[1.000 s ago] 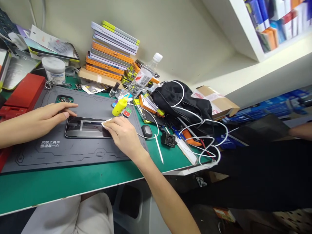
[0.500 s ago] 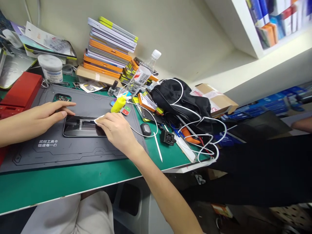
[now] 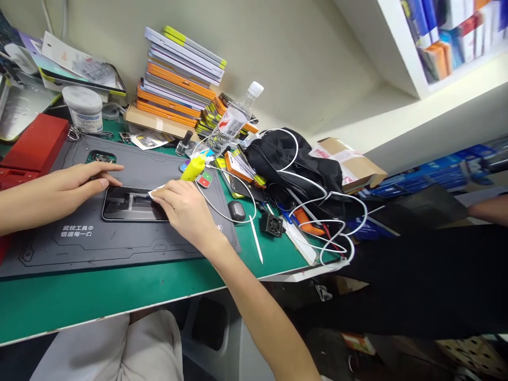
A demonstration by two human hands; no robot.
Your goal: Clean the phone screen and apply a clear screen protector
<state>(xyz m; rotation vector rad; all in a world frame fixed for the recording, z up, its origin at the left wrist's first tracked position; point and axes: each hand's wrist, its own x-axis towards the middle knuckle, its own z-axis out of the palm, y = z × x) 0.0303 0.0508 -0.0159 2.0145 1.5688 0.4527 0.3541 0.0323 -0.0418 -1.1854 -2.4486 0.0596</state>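
Note:
A dark glossy phone (image 3: 127,211) lies flat on the grey work mat (image 3: 130,246), its surface reflecting light. My right hand (image 3: 180,209) pinches a white wipe (image 3: 155,191) and presses it against the phone's upper right part, hiding that end. At the phone's upper left corner rests my left hand (image 3: 89,182), fingers stretched out and apart, with nothing held; the fingertips are at the phone's edge. Just beyond my right hand stands a yellow squeeze bottle (image 3: 193,168). Behind the left hand, small parts sit in a recess (image 3: 101,157) of the mat.
A red tool case (image 3: 35,143) and a white tub (image 3: 84,108) are at the left. Stacked boxes (image 3: 180,79) and a plastic water bottle (image 3: 234,119) stand behind. To the right lie an earbud case (image 3: 237,211), a white stylus (image 3: 256,241), a small fan (image 3: 272,225) and looping white cables (image 3: 343,222).
My right hand has shifted slightly left with the wipe along the phone. My left hand stays in nearly the same place.

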